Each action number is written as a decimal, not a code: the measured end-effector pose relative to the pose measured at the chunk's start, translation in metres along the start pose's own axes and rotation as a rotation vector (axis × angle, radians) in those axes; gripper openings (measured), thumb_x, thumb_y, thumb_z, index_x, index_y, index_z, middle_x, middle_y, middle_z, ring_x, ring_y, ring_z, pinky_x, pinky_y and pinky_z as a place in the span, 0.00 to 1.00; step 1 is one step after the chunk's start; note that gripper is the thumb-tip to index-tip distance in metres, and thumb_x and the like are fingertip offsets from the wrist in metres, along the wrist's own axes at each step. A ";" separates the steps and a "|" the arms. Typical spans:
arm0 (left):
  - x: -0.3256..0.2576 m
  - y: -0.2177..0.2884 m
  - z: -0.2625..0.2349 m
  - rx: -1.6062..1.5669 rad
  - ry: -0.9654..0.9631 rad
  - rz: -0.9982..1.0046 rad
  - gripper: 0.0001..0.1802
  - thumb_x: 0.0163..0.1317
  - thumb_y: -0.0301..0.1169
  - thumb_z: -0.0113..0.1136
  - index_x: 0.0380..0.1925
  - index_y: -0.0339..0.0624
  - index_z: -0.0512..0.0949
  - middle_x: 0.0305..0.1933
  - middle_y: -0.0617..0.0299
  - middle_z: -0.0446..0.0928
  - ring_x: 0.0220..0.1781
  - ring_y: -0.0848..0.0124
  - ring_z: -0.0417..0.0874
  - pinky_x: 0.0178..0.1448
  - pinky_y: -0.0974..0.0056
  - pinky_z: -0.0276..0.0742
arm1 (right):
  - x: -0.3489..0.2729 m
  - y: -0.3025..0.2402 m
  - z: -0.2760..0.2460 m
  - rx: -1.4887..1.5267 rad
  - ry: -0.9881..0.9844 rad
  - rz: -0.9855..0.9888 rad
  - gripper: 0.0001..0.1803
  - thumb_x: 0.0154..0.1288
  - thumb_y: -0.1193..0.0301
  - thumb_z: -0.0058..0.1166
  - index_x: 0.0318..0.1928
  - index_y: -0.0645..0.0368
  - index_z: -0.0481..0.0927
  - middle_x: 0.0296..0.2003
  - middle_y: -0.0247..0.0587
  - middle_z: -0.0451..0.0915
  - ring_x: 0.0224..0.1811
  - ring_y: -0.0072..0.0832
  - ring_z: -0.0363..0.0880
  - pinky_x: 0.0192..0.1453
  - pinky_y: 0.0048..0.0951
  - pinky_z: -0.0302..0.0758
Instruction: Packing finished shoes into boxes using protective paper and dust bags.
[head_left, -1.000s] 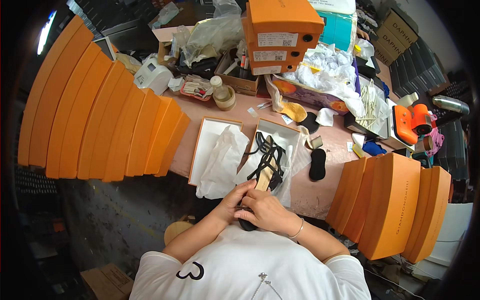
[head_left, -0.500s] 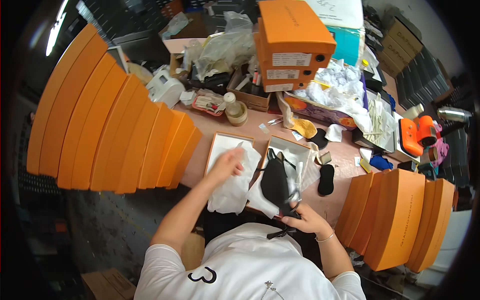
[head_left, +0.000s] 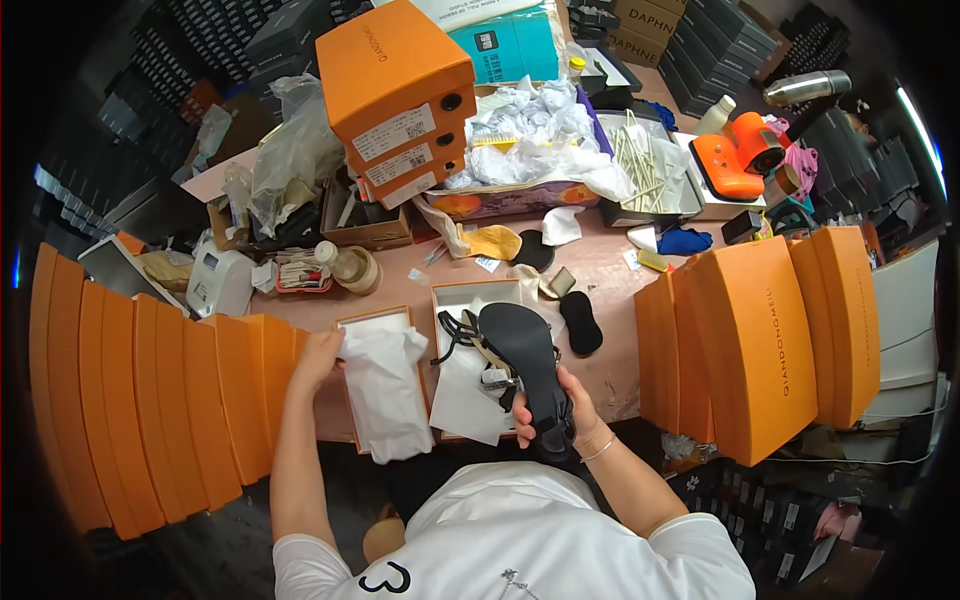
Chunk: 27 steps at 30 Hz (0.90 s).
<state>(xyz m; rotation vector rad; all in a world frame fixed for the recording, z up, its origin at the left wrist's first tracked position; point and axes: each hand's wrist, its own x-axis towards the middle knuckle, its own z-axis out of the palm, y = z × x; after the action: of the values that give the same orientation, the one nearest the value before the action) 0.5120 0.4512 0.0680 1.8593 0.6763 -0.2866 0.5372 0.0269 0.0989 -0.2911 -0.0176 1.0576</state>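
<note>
My right hand (head_left: 572,408) grips a black high-heeled sandal (head_left: 522,340) near its heel, the smooth sole turned up. Thin black straps (head_left: 456,334) hang off to its left; whether they all belong to this sandal I cannot tell. Below the sandal is an open shoe box (head_left: 474,294) with a white inside and white paper (head_left: 466,402) at its near end. Beside it on the left lies a shallow orange-edged lid (head_left: 375,321), mostly covered by crumpled white tissue paper (head_left: 385,390). At the tissue's left edge my left hand (head_left: 318,360) has its fingers bent and closed on the paper.
Rows of orange shoe boxes stand at left (head_left: 165,400) and right (head_left: 760,345). More orange boxes (head_left: 400,100) are stacked at the back, next to a carton of crumpled paper (head_left: 545,130). A black insole-shaped pad (head_left: 580,322) and a glue jar (head_left: 350,268) lie on the pink table (head_left: 610,375).
The view has swung to the right. My left hand has moved from above the tissue to its left edge. The sandal in my right hand is raised and turned, its sole now showing.
</note>
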 end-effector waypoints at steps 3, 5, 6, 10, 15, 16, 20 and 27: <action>-0.061 0.054 -0.026 0.109 0.140 0.228 0.13 0.64 0.31 0.57 0.22 0.36 0.74 0.20 0.70 0.67 0.21 0.80 0.65 0.27 0.71 0.63 | 0.004 0.003 -0.008 0.075 -0.046 0.021 0.31 0.71 0.42 0.29 0.51 0.57 0.70 0.32 0.46 0.72 0.30 0.37 0.74 0.33 0.43 0.76; -0.102 0.094 -0.016 0.149 0.246 0.315 0.11 0.61 0.27 0.58 0.21 0.35 0.73 0.20 0.71 0.66 0.22 0.81 0.64 0.28 0.70 0.62 | 0.005 0.001 -0.004 0.099 -0.025 0.025 0.32 0.70 0.42 0.30 0.45 0.61 0.72 0.31 0.45 0.71 0.28 0.36 0.73 0.32 0.40 0.74; -0.110 0.094 -0.012 0.191 0.308 0.337 0.08 0.58 0.24 0.60 0.22 0.35 0.72 0.22 0.69 0.67 0.23 0.80 0.65 0.29 0.71 0.63 | 0.005 0.002 -0.008 0.109 -0.038 0.037 0.33 0.70 0.42 0.30 0.43 0.62 0.72 0.31 0.45 0.71 0.28 0.36 0.73 0.32 0.40 0.74; -0.123 0.081 0.018 0.277 0.434 0.443 0.06 0.54 0.22 0.62 0.28 0.35 0.72 0.28 0.62 0.71 0.25 0.76 0.68 0.30 0.69 0.65 | 0.003 -0.002 -0.006 0.127 -0.052 0.097 0.35 0.69 0.41 0.29 0.39 0.64 0.73 0.31 0.44 0.71 0.28 0.36 0.72 0.32 0.39 0.74; -0.119 0.067 0.055 0.144 0.459 0.418 0.17 0.57 0.23 0.59 0.48 0.37 0.72 0.28 0.56 0.73 0.29 0.67 0.76 0.35 0.64 0.73 | -0.006 -0.006 -0.007 0.058 -0.029 0.119 0.35 0.70 0.42 0.29 0.40 0.64 0.73 0.30 0.44 0.71 0.28 0.36 0.73 0.32 0.39 0.74; -0.119 0.064 0.062 0.212 0.449 0.400 0.19 0.57 0.23 0.59 0.51 0.37 0.72 0.28 0.55 0.73 0.29 0.65 0.76 0.35 0.63 0.73 | -0.008 -0.005 -0.008 0.054 -0.029 0.120 0.34 0.70 0.42 0.29 0.40 0.64 0.73 0.30 0.44 0.72 0.28 0.36 0.73 0.32 0.39 0.74; -0.100 0.039 0.070 0.311 0.401 0.594 0.16 0.59 0.25 0.58 0.48 0.37 0.78 0.32 0.49 0.77 0.33 0.55 0.80 0.39 0.58 0.74 | -0.010 0.002 -0.001 0.076 -0.019 0.120 0.34 0.70 0.43 0.30 0.42 0.65 0.74 0.32 0.47 0.74 0.29 0.38 0.75 0.42 0.44 0.77; -0.100 0.043 0.064 0.377 0.467 0.689 0.10 0.58 0.31 0.63 0.34 0.34 0.82 0.29 0.49 0.77 0.32 0.54 0.79 0.37 0.58 0.74 | -0.002 0.017 0.025 -0.441 -0.087 0.228 0.32 0.69 0.47 0.36 0.42 0.69 0.76 0.33 0.50 0.79 0.39 0.42 0.82 0.67 0.39 0.66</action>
<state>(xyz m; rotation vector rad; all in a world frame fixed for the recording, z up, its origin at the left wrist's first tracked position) 0.4637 0.3505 0.1267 2.4260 0.2505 0.5161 0.5178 0.0386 0.1195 -0.6576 -0.3046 1.2879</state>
